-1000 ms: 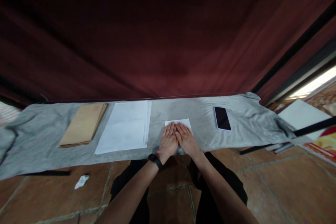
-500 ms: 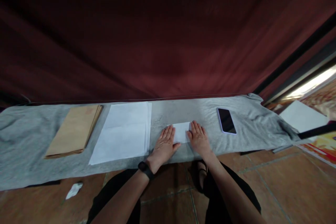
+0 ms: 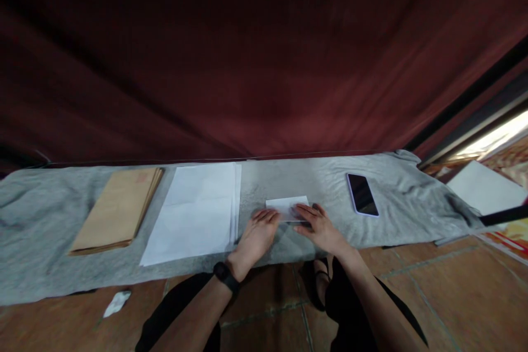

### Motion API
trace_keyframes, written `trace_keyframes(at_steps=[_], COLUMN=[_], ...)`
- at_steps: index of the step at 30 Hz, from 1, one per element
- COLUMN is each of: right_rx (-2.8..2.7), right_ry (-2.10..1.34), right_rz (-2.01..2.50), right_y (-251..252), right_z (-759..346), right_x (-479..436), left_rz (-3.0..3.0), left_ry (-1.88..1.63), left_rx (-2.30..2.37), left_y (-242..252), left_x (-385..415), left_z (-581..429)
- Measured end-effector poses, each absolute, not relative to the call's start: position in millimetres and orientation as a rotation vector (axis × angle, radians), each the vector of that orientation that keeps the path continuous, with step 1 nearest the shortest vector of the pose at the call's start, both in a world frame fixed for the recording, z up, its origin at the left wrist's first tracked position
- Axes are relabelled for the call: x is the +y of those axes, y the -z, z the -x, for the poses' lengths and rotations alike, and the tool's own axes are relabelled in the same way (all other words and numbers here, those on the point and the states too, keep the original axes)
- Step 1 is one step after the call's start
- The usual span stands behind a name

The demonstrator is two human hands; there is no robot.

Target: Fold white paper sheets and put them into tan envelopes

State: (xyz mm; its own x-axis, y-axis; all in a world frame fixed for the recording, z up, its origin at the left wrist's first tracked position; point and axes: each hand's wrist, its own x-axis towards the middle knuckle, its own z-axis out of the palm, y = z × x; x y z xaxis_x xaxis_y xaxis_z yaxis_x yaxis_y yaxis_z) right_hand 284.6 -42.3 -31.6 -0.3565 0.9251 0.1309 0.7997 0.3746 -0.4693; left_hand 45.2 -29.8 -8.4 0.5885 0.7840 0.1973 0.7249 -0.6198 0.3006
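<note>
A small folded white sheet of paper (image 3: 287, 201) lies on the grey cloth in front of me. My left hand (image 3: 259, 232), with a black band on the wrist, has its fingers close together and bent over the paper's near left corner. Across the right part of the paper lie the stretched fingers of my right hand (image 3: 318, 226), its thumb apart from them by the near edge. Some fingertips are slightly blurred. To the left of my left hand rests a stack of larger white sheets (image 3: 196, 212).
Brown paper envelopes (image 3: 117, 206) are piled left of the sheets. A phone with a pale purple edge (image 3: 362, 194) lies to the right. The grey cloth (image 3: 289, 170) covers a narrow bench against a dark red curtain (image 3: 264, 66). Crumpled white paper (image 3: 117, 303) is on the tiled floor.
My right fingers have turned inward and now reach leftward over the paper. My left fingers have drawn together at its near corner. The view has shifted slightly.
</note>
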Motion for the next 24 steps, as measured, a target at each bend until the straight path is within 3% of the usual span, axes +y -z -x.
trace_keyframes(at_steps=[5,9,12,18,24], right_rx=[-1.742,-1.310,-1.192,-1.523,-1.962], right_ry=[-0.690,-0.956,-0.962,-0.411,-0.401], right_rz=[1.482,1.385,1.426,1.650,1.515], right_y=[15,16,24,33,45], right_z=[-299,-289,-277,-263,-230], right_x=[-30,-21,-18,-19,-30], left_rz=[-1.924,-1.412,-1.381,-1.773,-2.060], left_ry=[-1.046,-1.194,-1.133,-0.766,-0.511], left_rx=[1.390,1.394,1.476,1.816,2.021], left_y=[-4,6,19,28,33], left_x=[-14,2,13,15,7], left_z=[-36,-37,-39,-45,-52])
